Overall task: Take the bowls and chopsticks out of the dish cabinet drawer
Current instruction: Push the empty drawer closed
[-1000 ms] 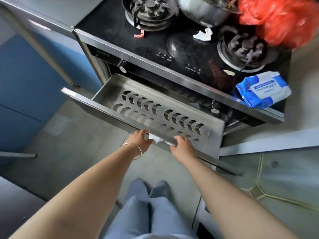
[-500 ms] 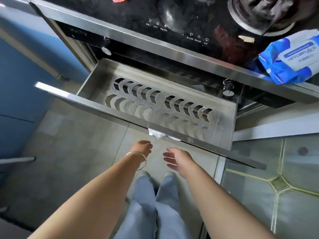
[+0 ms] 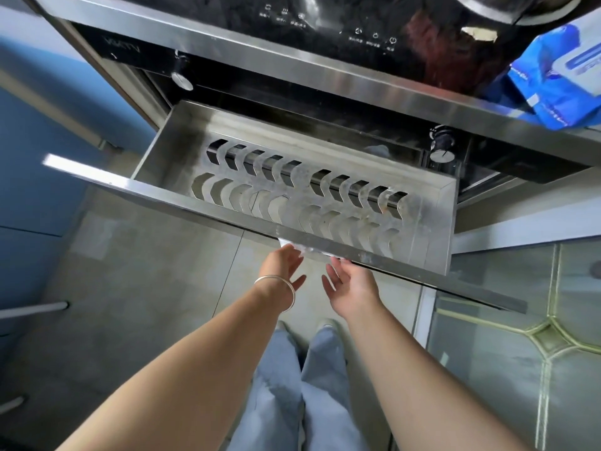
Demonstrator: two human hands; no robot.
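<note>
Steel drawer [image 3: 182, 193] pulled out; left hand [image 3: 282, 265] and right hand [image 3: 353, 284] just below its front edge, fingers spread, holding nothing.

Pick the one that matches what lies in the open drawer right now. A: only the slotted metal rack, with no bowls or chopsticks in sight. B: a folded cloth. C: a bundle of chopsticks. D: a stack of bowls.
A: the drawer shows just its slotted metal rack, and both hands are open and empty below its front edge.
</note>
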